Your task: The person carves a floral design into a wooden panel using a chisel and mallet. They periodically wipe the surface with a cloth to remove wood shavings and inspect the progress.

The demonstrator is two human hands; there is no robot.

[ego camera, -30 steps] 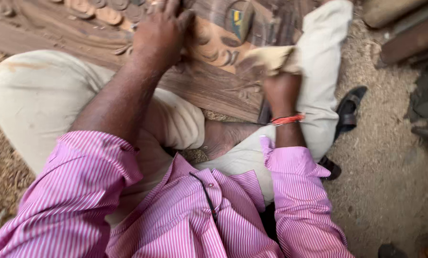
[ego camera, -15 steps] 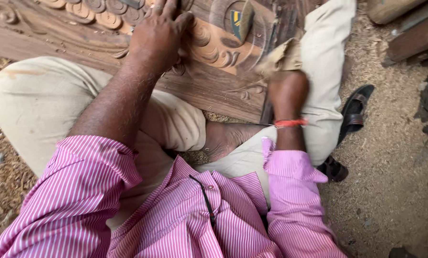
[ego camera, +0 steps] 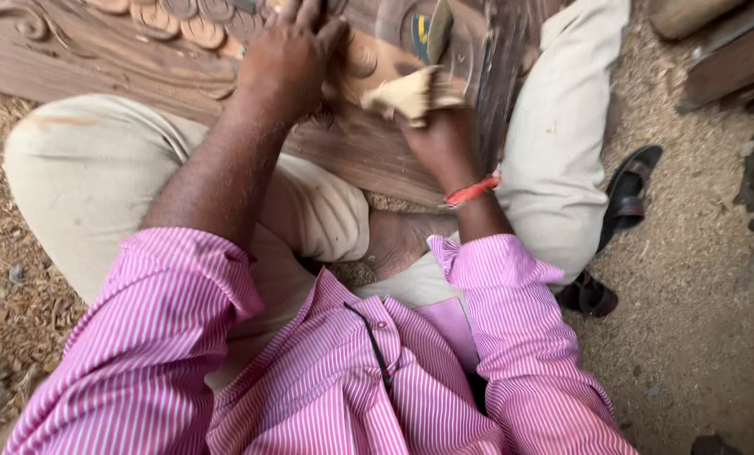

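Note:
A dark carved wooden panel [ego camera: 124,59] with scroll and petal relief lies across my lap. My left hand [ego camera: 288,55] rests flat on its carved upper part, fingers spread. My right hand [ego camera: 436,139], with an orange band at the wrist, grips a folded tan piece of sandpaper [ego camera: 411,93] pressed against the panel's smoother lower area. I sit cross-legged in beige trousers and a pink striped shirt.
Sawdust covers the ground on both sides. A black sandal [ego camera: 634,190] lies by my right knee and another dark sandal [ego camera: 588,295] sits below it. Wooden pieces [ego camera: 722,50] lie at the top right. Glasses hang from my shirt front.
My right hand has slid the sandpaper leftward and up across the panel. The left hand has kept its place on the carving.

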